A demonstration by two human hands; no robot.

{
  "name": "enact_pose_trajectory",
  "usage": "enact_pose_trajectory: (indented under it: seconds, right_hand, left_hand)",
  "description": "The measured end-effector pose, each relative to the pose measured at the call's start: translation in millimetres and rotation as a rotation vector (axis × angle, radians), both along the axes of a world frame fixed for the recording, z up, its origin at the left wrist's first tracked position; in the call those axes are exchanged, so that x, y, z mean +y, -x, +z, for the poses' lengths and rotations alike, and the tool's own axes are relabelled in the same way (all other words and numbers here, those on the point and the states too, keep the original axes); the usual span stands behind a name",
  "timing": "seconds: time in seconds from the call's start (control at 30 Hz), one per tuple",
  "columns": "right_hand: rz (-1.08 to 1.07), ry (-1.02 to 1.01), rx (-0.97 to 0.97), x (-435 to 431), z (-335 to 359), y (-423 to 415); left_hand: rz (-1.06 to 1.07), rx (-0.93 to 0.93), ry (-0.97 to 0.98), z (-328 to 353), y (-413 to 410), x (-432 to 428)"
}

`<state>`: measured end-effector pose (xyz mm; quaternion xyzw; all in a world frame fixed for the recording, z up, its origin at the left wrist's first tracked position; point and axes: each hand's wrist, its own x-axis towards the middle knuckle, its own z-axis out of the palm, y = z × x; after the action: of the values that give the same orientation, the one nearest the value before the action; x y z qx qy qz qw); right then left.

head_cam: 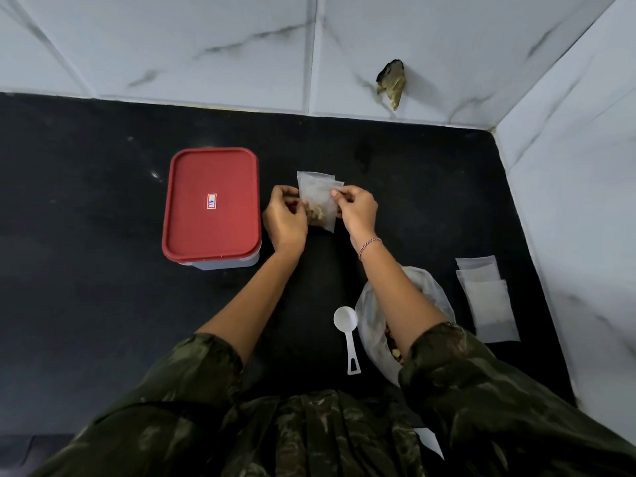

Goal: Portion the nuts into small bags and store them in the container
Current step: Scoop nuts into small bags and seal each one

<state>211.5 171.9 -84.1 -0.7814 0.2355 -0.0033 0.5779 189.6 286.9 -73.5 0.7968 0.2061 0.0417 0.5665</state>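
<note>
You held a small bag [318, 197] just right of the container [223, 264], which had its red lid [210, 173] on. Your left hand [285, 218] pinched the bag's left edge and your right hand [356, 210] pinched its right edge. Some nuts [315, 215] sat low inside it. The white scoop [348, 339], the big bag [371, 339] and the empty bags [488, 301] lay farther right of the container, nearer you.

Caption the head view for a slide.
Left hand and right hand pinch a small bag of nuts beside the closed red-lidded container.
</note>
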Motion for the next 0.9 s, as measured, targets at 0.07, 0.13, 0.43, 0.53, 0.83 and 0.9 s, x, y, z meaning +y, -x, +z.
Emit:
enact_pose_trajectory:
  seconds: [0.07, 0.13, 0.43, 0.53, 0.83, 0.9]
  right_hand:
    - [0.01, 0.04, -0.006, 0, -2, -4]
    - [0.034, 0.098, -0.001, 0, -2, -7]
    - [0.017, 0.598, -0.354, 9, 14, 18]
    - [0.128, 0.684, -0.427, 15, 15, 39]
    - [0.473, 0.723, -0.291, 20, -3, 47]
    - [0.577, 0.778, -0.213, 19, -7, 42]
  left_hand:
    - [-0.001, -0.001, -0.006, -1, -2, 1]
    - [-0.007, 0.018, -0.016, -4, -4, 1]
    - [-0.177, -0.209, -0.399, -7, 8, -3]
    - [-0.158, -0.221, -0.342, -11, 11, -3]
    - [-0.426, -0.276, -0.583, -12, 18, 0]
    - [-0.5, -0.212, -0.617, -17, 16, 0]
